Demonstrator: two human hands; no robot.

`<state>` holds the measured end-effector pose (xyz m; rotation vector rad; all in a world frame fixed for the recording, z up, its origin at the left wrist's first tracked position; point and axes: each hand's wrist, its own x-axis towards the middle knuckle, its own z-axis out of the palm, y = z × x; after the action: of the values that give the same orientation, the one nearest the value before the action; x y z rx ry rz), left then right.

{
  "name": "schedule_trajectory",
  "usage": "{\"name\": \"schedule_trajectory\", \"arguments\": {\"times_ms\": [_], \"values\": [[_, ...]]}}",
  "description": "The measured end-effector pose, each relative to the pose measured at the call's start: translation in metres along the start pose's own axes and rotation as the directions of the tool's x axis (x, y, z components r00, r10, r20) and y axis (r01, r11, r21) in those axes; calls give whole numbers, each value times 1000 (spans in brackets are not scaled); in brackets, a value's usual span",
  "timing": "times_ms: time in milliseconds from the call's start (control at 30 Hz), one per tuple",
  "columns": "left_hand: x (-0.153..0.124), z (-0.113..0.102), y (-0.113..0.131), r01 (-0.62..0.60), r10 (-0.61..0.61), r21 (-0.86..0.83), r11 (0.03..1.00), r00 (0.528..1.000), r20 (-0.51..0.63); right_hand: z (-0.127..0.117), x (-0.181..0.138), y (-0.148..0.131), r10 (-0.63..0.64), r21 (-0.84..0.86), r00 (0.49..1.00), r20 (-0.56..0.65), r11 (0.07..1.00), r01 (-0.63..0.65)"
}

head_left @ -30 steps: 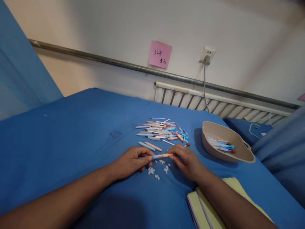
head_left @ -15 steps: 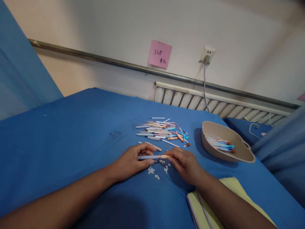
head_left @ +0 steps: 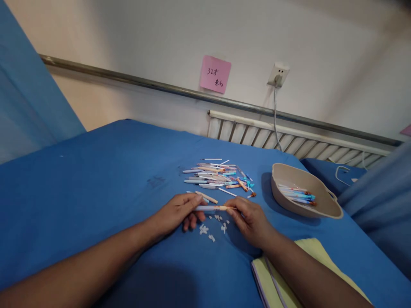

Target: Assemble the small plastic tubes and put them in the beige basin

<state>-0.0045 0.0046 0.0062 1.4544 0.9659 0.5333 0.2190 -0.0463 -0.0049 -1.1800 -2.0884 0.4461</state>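
Observation:
Between my two hands lies a pen [head_left: 208,208], its left part pale lavender and its right part orange. My left hand [head_left: 180,211] is closed on the lavender end, thumb on top and the other fingers curled below. The fingertips of my right hand [head_left: 247,216] pinch the orange end. Just below the pen, small white plastic pieces [head_left: 204,230] are scattered on the blue sheet [head_left: 96,179]. Behind my hands is a pile of pen parts [head_left: 212,177], with barrels, thin white refills and orange and blue bits. An orange barrel [head_left: 207,197] lies right behind the held pen.
A beige basin [head_left: 305,171] with several pens [head_left: 298,196] in it stands to the right. A yellow-green folded cloth [head_left: 308,248] lies under my right forearm. At the back are a radiator [head_left: 250,130], a metal rail [head_left: 160,85] and a plugged-in socket [head_left: 278,75].
My left hand has turned over, its thumb now atop the pen and its fingers curled underneath. The pen has shifted slightly up and right. My right hand has hardly moved.

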Motion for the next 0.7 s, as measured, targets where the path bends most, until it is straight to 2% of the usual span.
{"name": "schedule_trajectory", "arguments": {"times_ms": [67, 200, 267, 367, 533, 633, 700], "values": [[0, 0, 0, 12, -12, 25, 1000, 1000, 0, 0, 0, 0, -5, -1, 1000, -2, 1000, 5], [-1, -1, 2, -132, 130, -26, 991, 988, -86, -1, -1, 0, -4, 0, 1000, -4, 1000, 4], [-1, -1, 3, -83, 80, -52, 995, 995, -57, -1, -1, 0, -2, -5, 1000, -9, 1000, 2], [-1, -1, 2, 23, -23, 15, 1000, 1000, 4, -1, 0, 0, -15, -13, 1000, -13, 1000, 15], [-1, -2, 2, -136, 137, 57, 989, 990, -26, -2, 0, 0, -23, -3, 1000, -9, 1000, 23], [-3, -1, 3, -141, 142, 98, 985, 990, -5, -2, 0, 0, -27, 10, 1000, -5, 1000, 27], [-4, -1, 4, -133, 126, 172, 976, 991, 51, -1, 0, 0, -32, 18, 999, 4, 999, 32]]}}
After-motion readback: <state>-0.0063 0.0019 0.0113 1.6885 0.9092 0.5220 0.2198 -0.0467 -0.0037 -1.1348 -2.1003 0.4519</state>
